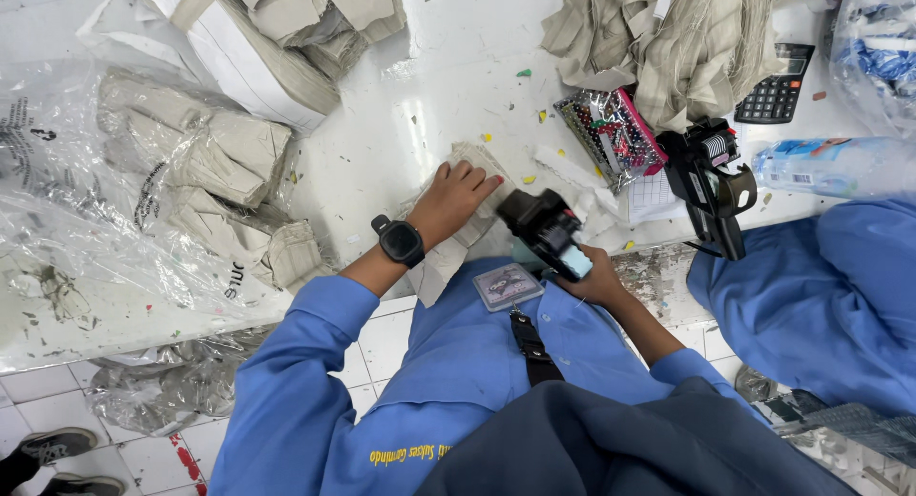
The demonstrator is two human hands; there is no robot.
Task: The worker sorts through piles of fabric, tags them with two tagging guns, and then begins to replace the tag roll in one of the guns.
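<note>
Right hand (599, 279) wrapped tight around black label gun (546, 229), gun blurred, long axis slanting from near right to far left, head toward folded cloth (456, 237). Left hand (452, 202) flat on cloth, fingers spread slightly, pressing it to white table (458, 67) at near edge. Cloth just left of gun. Second label gun (711, 183) lying further right.
</note>
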